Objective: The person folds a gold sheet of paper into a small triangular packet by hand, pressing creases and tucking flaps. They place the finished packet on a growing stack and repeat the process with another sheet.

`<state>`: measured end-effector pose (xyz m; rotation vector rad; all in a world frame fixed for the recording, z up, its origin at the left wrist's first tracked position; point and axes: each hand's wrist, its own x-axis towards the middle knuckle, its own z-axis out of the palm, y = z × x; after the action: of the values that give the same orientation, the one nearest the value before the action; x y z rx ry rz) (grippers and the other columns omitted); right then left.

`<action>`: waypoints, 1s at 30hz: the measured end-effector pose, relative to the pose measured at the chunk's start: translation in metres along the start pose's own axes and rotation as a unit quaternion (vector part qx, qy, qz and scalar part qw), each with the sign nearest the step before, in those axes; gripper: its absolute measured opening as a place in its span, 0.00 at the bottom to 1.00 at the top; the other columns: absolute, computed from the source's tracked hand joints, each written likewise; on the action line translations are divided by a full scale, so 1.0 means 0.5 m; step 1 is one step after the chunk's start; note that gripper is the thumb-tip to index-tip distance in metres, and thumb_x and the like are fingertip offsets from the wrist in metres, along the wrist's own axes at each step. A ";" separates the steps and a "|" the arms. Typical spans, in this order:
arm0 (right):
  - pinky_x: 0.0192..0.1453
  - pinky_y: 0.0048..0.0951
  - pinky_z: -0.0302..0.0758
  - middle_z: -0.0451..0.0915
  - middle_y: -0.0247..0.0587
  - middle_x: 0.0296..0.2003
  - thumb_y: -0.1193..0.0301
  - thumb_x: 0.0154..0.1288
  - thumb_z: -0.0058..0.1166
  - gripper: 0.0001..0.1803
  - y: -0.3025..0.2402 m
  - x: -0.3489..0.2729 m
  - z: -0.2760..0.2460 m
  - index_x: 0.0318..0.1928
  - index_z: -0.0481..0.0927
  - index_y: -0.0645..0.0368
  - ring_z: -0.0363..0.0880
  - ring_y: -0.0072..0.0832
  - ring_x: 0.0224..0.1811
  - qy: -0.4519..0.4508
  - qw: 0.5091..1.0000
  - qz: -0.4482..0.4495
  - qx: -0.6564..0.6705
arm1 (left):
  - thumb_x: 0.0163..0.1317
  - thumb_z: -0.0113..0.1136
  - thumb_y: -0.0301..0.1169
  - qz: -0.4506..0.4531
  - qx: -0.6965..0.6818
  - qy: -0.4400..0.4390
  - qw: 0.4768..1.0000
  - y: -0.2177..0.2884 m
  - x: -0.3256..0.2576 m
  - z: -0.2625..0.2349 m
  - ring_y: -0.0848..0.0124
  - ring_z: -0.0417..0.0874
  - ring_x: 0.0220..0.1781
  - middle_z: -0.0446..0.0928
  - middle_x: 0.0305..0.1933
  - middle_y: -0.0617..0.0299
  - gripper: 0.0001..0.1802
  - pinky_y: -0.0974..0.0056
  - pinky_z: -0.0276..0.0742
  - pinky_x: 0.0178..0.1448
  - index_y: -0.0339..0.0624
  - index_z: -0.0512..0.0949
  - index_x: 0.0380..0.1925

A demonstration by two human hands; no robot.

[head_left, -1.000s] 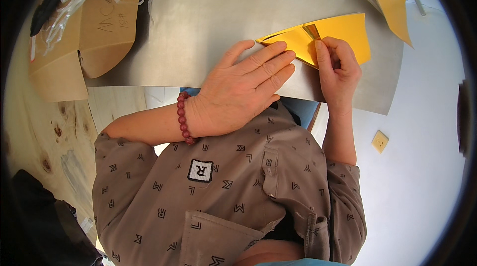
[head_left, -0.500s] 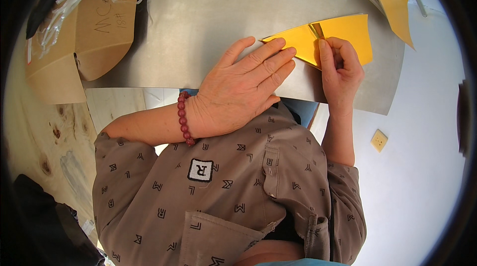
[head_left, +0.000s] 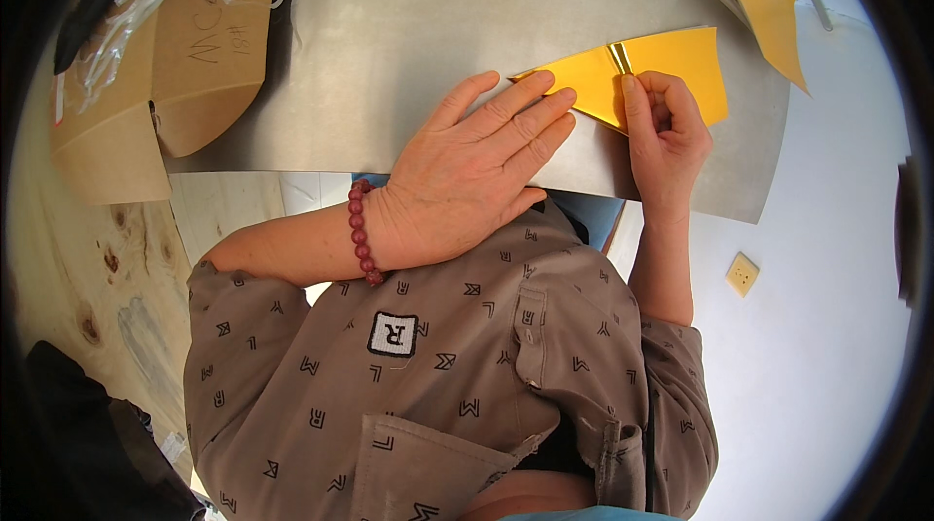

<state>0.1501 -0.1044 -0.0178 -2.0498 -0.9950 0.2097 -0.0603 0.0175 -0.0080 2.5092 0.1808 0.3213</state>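
A folded sheet of yellow-gold paper point(head_left: 681, 64) lies near the front edge of the metal table, at the right. Its left end tapers to a point, and a narrow shiny gold strip point(head_left: 620, 58) crosses its middle. My left hand point(head_left: 477, 166) is open and flat, with its fingers stretched and the tips of the middle ones resting on the tapered left part. At the lower end of the strip, the thumb and curled forefinger of my right hand point(head_left: 668, 137) pinch the paper. The pinched spot itself is hidden by the thumb.
A cardboard box point(head_left: 209, 64) with clear plastic straps point(head_left: 161, 0) over it stands at the left of the metal tabletop point(head_left: 409, 25). More yellow paper point(head_left: 764, 5) hangs at the far right edge. A wall socket point(head_left: 742, 274) shows on the white wall.
Both hands stay nearly in place. The shiny strip looked darker and wider before; now it is narrower and brighter, having shifted slightly under my right fingers.
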 end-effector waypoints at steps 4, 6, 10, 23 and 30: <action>0.28 0.19 0.67 0.79 0.31 0.26 0.76 0.67 0.68 0.05 -0.001 -0.001 -0.001 0.37 0.83 0.62 0.68 0.15 0.23 0.001 1.000 -0.002 -0.007 | 0.57 0.72 0.39 0.012 0.011 -0.002 1.000 -0.005 -0.005 -0.007 0.60 0.63 0.81 0.69 0.76 0.56 0.38 0.46 0.56 0.81 0.37 0.74 0.67; 0.28 0.19 0.67 0.79 0.31 0.26 0.76 0.67 0.68 0.05 -0.001 -0.001 0.000 0.37 0.83 0.62 0.68 0.15 0.23 0.003 1.000 0.002 -0.008 | 0.57 0.72 0.39 0.017 0.019 -0.003 1.000 -0.007 -0.008 -0.009 0.60 0.63 0.81 0.70 0.75 0.55 0.37 0.45 0.55 0.82 0.36 0.74 0.66; 0.28 0.20 0.67 0.78 0.31 0.25 0.76 0.67 0.68 0.05 0.000 0.001 0.000 0.37 0.84 0.62 0.68 0.15 0.23 0.002 1.000 0.007 -0.001 | 0.57 0.72 0.40 0.013 0.025 -0.009 1.000 -0.009 -0.012 -0.010 0.60 0.62 0.82 0.69 0.76 0.56 0.38 0.44 0.54 0.83 0.37 0.74 0.67; 0.30 0.22 0.73 0.81 0.33 0.26 0.76 0.66 0.67 0.04 -0.015 0.002 0.000 0.35 0.83 0.60 0.76 0.19 0.25 0.007 1.000 0.017 0.012 | 0.55 0.75 0.41 -0.003 0.034 -0.058 0.998 -0.002 -0.006 -0.024 0.55 0.59 0.83 0.62 0.80 0.52 0.46 0.43 0.49 0.83 0.41 0.68 0.73; 0.29 0.23 0.73 0.80 0.35 0.26 0.76 0.65 0.67 0.05 -0.019 0.002 0.001 0.34 0.82 0.60 0.76 0.22 0.24 0.014 1.000 0.000 -0.009 | 0.56 0.74 0.42 -0.004 0.047 -0.056 0.997 -0.003 -0.007 -0.020 0.55 0.59 0.83 0.61 0.80 0.48 0.46 0.43 0.51 0.83 0.38 0.67 0.73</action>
<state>0.1449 -0.1000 -0.0110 -2.0631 -0.9828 0.1729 -0.0664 0.0231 -0.0017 2.6106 0.1638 0.1710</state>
